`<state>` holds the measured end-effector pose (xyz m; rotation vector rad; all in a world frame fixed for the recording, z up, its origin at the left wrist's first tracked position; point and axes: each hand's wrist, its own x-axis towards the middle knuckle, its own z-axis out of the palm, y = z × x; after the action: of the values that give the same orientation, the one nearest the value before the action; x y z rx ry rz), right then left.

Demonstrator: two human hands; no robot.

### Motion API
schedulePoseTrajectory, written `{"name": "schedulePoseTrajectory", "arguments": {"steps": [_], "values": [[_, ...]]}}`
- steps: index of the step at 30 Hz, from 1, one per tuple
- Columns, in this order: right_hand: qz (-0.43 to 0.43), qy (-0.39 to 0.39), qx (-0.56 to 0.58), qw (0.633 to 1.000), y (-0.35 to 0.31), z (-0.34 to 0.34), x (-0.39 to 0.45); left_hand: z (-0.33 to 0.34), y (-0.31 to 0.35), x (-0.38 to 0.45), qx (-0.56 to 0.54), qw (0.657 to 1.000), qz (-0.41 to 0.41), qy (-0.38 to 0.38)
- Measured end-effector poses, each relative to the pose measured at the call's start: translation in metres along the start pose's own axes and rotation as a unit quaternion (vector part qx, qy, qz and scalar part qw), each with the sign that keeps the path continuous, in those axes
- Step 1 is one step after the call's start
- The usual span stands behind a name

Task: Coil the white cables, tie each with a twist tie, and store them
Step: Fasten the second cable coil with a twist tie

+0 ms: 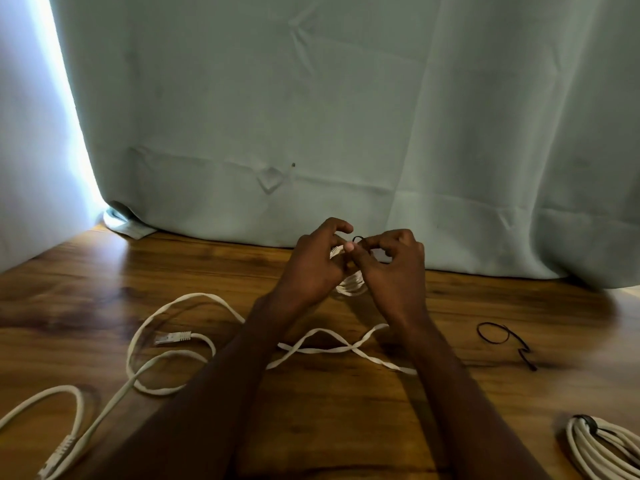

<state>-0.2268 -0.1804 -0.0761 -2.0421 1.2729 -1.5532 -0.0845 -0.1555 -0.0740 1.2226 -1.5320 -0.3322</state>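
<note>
Above the wooden bench [104, 278], the left hand [311, 265] holds a small coiled cable [351, 284] while the right hand [394, 268] apparently pinches a black twist tie [359, 240] atop it.

Loose white cable [180, 344] sprawls across the left and middle of the surface [346, 427]; a curtain [311, 116] closes the back; bare wood lies between the spare tie [502, 341] and tied coil [602, 448].

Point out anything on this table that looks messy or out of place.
The loose cable sprawls uncoiled across the table, crossing itself under the forearms. A spare tie lies bent at the right. Otherwise orderly: the tied coil sits bundled, and both hands work on a small coil.
</note>
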Motion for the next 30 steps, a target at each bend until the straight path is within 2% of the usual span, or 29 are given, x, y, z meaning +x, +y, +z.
{"name": "schedulePoseTrajectory", "arguments": {"steps": [1, 2, 3, 6, 8, 12, 17, 22, 25, 27, 30], "values": [[-0.003, -0.002, -0.017, 1.000, -0.001, 0.001, -0.001, 0.002, -0.001, -0.001, 0.015, 1.000, 0.003, -0.003], [0.012, -0.005, 0.014, 1.000, -0.004, 0.000, -0.001, 0.003, -0.001, -0.001, 0.029, 1.000, 0.005, -0.006], [0.048, -0.010, 0.100, 0.994, -0.007, -0.002, 0.000, 0.004, -0.002, -0.003, 0.043, 0.999, 0.007, -0.005], [0.144, -0.037, 0.377, 0.914, -0.018, -0.019, 0.002, 0.004, -0.008, -0.005, 0.068, 0.998, -0.012, 0.008], [0.141, -0.033, 0.448, 0.882, -0.019, -0.026, 0.004, 0.000, -0.011, -0.005, 0.058, 0.998, -0.026, 0.012], [0.112, -0.015, 0.450, 0.886, -0.025, -0.025, -0.001, -0.005, -0.008, -0.005, 0.093, 0.996, 0.014, -0.013], [0.103, 0.003, 0.496, 0.862, -0.029, -0.028, 0.002, 0.003, 0.002, -0.004, 0.152, 0.986, 0.046, -0.048], [0.179, 0.067, 0.566, 0.802, -0.015, -0.037, 0.010, 0.014, 0.014, -0.009, 0.158, 0.979, 0.085, -0.093], [0.240, 0.080, 0.594, 0.763, 0.005, -0.041, 0.016, 0.022, 0.018, -0.014, 0.094, 0.983, 0.102, -0.118], [0.295, 0.091, 0.551, 0.776, 0.017, -0.044, 0.019, 0.027, 0.019, -0.017, 0.032, 0.987, 0.087, -0.128], [0.389, 0.071, 0.496, 0.773, 0.029, -0.043, 0.020, 0.028, 0.027, -0.019, -0.049, 0.983, 0.038, -0.172]]}}
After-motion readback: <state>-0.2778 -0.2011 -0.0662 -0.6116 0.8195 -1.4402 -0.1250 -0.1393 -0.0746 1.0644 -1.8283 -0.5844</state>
